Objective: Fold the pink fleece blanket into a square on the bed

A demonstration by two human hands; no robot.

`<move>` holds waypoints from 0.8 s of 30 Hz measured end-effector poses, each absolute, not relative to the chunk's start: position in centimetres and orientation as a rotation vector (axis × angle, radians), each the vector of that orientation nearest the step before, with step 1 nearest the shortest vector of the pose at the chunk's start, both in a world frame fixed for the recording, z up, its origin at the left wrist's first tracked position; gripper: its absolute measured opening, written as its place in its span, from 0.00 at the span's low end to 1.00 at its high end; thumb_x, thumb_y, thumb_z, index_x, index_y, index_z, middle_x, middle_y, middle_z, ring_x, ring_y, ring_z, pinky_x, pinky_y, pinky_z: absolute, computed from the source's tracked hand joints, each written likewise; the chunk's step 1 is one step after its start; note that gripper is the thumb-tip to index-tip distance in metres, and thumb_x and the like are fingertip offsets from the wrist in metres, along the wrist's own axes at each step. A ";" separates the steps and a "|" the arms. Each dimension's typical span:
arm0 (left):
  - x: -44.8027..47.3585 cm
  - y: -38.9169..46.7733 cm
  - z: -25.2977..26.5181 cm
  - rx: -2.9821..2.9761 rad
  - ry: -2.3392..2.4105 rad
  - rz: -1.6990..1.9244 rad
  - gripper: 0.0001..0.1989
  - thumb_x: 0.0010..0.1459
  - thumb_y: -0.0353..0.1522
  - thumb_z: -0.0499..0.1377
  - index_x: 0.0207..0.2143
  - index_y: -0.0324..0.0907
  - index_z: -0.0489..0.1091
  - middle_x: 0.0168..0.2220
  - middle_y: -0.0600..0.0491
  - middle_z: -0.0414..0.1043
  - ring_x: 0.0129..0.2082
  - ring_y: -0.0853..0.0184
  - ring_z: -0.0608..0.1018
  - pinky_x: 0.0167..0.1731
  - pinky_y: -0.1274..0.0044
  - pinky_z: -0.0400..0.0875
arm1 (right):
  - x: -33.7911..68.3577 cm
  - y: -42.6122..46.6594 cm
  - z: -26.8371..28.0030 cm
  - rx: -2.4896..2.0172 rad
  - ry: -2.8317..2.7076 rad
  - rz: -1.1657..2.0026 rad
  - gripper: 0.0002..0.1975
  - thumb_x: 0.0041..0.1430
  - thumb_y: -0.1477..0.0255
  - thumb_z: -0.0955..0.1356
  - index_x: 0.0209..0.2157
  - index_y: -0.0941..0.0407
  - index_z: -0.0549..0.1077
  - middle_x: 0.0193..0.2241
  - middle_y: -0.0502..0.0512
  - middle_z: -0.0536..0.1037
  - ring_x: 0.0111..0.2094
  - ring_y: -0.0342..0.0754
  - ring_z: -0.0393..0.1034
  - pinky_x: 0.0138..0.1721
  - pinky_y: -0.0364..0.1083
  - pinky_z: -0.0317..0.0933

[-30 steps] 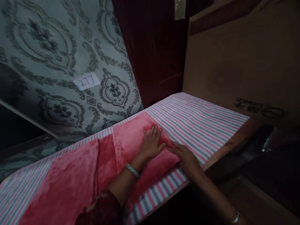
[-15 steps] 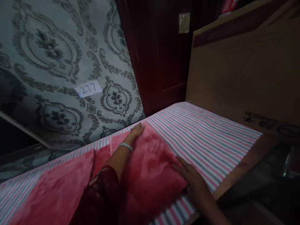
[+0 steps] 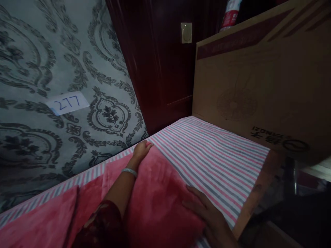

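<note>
A folded red plush blanket [image 3: 160, 203] lies on a striped sheet, its pile lighter in some patches. My left hand [image 3: 141, 150], below a light bangle, is closed on the blanket's far corner near the wall. At the near right edge, my right hand [image 3: 209, 212] rests with its fingers stretched over the plush; its thumb is hidden. Another layer of the red fabric [image 3: 38, 220] spreads out at the left, with a dark fold line beside it. My left sleeve covers part of the blanket.
The pink, grey and white striped sheet [image 3: 207, 155] covers the surface. Patterned wallpaper [image 3: 111, 113] bears a paper label [image 3: 68, 103] reading 277. A dark red wooden panel [image 3: 155, 69] and a large cardboard box [image 3: 258, 75] stand behind; a red-and-white container [image 3: 230, 15] shows above the box.
The view has swung to the right, so everything sits farther left in the picture. My left hand is still on the far corner and my right hand still on the near edge.
</note>
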State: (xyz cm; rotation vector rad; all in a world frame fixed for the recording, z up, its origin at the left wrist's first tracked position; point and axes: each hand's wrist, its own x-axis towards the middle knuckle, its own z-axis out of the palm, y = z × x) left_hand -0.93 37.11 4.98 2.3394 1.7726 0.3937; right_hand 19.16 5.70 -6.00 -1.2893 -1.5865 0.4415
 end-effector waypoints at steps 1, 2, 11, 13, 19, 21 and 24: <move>-0.9 37.0 4.6 2.349 1.804 0.408 0.20 0.66 0.44 0.53 0.46 0.39 0.73 0.47 0.41 0.78 0.49 0.55 0.77 0.46 0.71 0.66 | 19.3 5.8 -6.2 -1.295 -1.568 0.456 0.34 0.63 0.77 0.62 0.67 0.37 0.60 0.58 0.52 0.74 0.57 0.56 0.71 0.49 0.53 0.74; -0.9 36.9 4.3 2.355 1.827 0.405 0.20 0.66 0.44 0.52 0.48 0.40 0.73 0.47 0.41 0.78 0.50 0.55 0.77 0.47 0.71 0.66 | 19.5 5.8 -6.3 -1.296 -1.556 0.468 0.34 0.63 0.77 0.62 0.68 0.38 0.59 0.56 0.53 0.76 0.56 0.55 0.73 0.47 0.52 0.75; -0.9 36.6 5.0 2.394 1.793 0.251 0.23 0.69 0.43 0.48 0.50 0.36 0.73 0.49 0.38 0.78 0.50 0.56 0.79 0.47 0.72 0.68 | 20.1 5.5 -6.8 -1.198 -1.605 0.413 0.27 0.56 0.76 0.63 0.54 0.42 0.77 0.62 0.55 0.68 0.60 0.58 0.67 0.54 0.55 0.70; -1.2 36.1 6.0 2.401 1.756 0.244 0.24 0.71 0.42 0.45 0.53 0.34 0.72 0.53 0.38 0.76 0.53 0.58 0.78 0.50 0.74 0.68 | 20.1 5.7 -6.7 -1.212 -1.636 0.387 0.27 0.55 0.77 0.63 0.53 0.44 0.78 0.61 0.57 0.69 0.60 0.58 0.68 0.54 0.55 0.70; -4.3 31.3 8.7 2.448 1.760 0.189 0.30 0.69 0.45 0.47 0.65 0.35 0.59 0.67 0.36 0.61 0.66 0.53 0.66 0.63 0.65 0.57 | 22.8 4.9 -4.4 -1.203 -1.868 0.298 0.24 0.59 0.72 0.63 0.55 0.47 0.77 0.58 0.60 0.74 0.59 0.59 0.69 0.52 0.56 0.72; -5.9 28.9 9.1 2.454 1.765 0.116 0.31 0.67 0.47 0.50 0.66 0.37 0.59 0.67 0.37 0.61 0.67 0.53 0.64 0.66 0.61 0.53 | 24.4 4.4 -2.2 -1.168 -2.023 0.248 0.23 0.62 0.66 0.66 0.59 0.45 0.74 0.57 0.57 0.75 0.58 0.59 0.70 0.53 0.57 0.71; -8.1 25.6 9.3 2.448 1.788 0.043 0.33 0.67 0.48 0.50 0.67 0.39 0.57 0.69 0.39 0.58 0.70 0.54 0.58 0.68 0.58 0.45 | 24.2 5.0 2.1 -1.186 -1.958 0.028 0.22 0.67 0.62 0.64 0.61 0.44 0.71 0.56 0.55 0.76 0.57 0.59 0.71 0.58 0.60 0.67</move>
